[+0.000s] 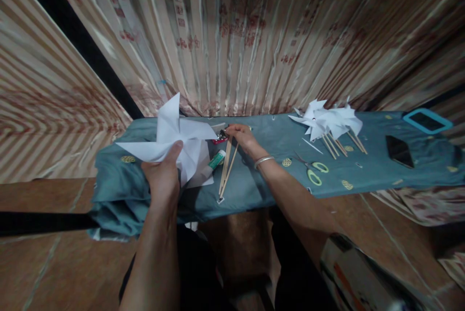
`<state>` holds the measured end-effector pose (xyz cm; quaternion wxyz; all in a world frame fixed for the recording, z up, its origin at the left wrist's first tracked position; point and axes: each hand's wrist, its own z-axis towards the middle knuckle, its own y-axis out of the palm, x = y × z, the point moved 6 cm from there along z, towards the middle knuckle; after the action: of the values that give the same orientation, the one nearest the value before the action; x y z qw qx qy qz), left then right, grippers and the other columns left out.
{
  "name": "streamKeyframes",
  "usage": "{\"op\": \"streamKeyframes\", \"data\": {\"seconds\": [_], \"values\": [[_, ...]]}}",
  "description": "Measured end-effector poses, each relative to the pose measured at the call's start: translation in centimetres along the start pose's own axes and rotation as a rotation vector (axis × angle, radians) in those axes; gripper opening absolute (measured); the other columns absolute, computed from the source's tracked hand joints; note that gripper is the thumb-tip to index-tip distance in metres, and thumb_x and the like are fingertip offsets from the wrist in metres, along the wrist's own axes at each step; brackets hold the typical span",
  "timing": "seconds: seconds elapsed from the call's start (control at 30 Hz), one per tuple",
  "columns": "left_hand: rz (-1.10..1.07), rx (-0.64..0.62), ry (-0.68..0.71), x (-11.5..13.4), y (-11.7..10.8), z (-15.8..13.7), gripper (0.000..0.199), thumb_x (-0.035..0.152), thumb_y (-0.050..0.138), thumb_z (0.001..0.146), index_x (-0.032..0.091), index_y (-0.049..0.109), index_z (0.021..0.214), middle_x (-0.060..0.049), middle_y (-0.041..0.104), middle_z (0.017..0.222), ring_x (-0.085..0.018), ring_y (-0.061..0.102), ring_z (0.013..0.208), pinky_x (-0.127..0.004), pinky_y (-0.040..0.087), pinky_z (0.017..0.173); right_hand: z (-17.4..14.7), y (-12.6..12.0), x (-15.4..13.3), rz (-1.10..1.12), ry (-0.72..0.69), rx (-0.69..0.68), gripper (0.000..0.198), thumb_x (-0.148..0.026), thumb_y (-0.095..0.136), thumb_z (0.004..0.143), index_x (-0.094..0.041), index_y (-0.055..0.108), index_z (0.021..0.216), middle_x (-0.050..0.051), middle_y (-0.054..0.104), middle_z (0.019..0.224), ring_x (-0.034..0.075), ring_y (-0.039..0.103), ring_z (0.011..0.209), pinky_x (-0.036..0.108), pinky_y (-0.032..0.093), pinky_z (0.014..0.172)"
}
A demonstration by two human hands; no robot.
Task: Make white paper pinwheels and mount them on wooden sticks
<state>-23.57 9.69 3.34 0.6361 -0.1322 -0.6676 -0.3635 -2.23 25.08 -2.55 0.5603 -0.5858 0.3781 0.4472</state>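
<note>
My left hand [163, 173] grips a large white paper pinwheel [181, 134], its thumb pressed near the folded middle. At the back of the table, my right hand [242, 135] has its fingers pinched together at a small red container [220, 137] with shiny bits in it. Whatever those fingertips hold is too small to make out. Several thin wooden sticks [225, 168] lie just below my right hand. A green and white glue stick [217, 159] rests beside them, near a sheet of white paper [203, 178] partly hidden under the pinwheel.
Farther right on the cloth-covered table [261, 185] lie several finished pinwheels [330, 119] on sticks. Scissors with green handles [314, 170], a thin white strip [312, 146], a dark phone [398, 151] and a blue-framed tablet [427, 120] are there too. A patterned curtain [232, 35] hangs behind.
</note>
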Motion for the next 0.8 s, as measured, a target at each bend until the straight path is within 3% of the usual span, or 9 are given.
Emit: {"op": "streamKeyframes", "data": {"seconds": [0.27,0.47,0.63,0.8], "values": [[0.051,-0.013,0.012,0.0,0.4,-0.3,0.021,0.022,0.079,0.060,0.017,0.063,0.071,-0.004,0.073,0.079,-0.024,0.070,0.092,-0.037,0.058,0.086,-0.4,-0.9,-0.2,-0.032,-0.010,0.012,0.016,-0.024,0.062,0.076,-0.018,0.062,0.062,0.002,0.068,0.072,0.018,0.063,0.089,0.029,0.047,0.084],[0.033,-0.013,0.019,0.0,0.7,-0.2,0.022,0.022,0.079,0.059,0.017,0.062,0.073,-0.003,0.073,0.081,-0.022,0.070,0.093,-0.035,0.057,0.087,0.2,0.2,-1.3,-0.114,-0.058,0.008,0.015,-0.011,0.063,0.069,-0.018,0.059,0.057,0.003,0.069,0.091,0.019,0.059,0.108,0.033,0.041,0.097],[0.062,-0.022,0.061,-0.1,0.7,0.1,0.022,0.024,0.079,0.061,0.016,0.062,0.073,-0.004,0.073,0.081,-0.023,0.070,0.093,-0.037,0.057,0.087,-0.7,-0.9,-1.3,-0.107,-0.060,0.022,0.012,-0.022,0.058,0.077,-0.018,0.060,0.066,0.003,0.069,0.083,0.017,0.063,0.085,0.031,0.047,0.084],[0.055,-0.051,0.052,-0.2,1.3,-0.6,0.023,0.024,0.080,0.059,0.014,0.064,0.073,-0.005,0.073,0.080,-0.024,0.070,0.088,-0.037,0.058,0.082,-5.2,-4.3,0.6,0.094,-0.003,-0.066,0.019,-0.037,0.059,0.078,-0.019,0.058,0.072,0.003,0.068,0.069,0.015,0.063,0.063,0.026,0.049,0.063]]}}
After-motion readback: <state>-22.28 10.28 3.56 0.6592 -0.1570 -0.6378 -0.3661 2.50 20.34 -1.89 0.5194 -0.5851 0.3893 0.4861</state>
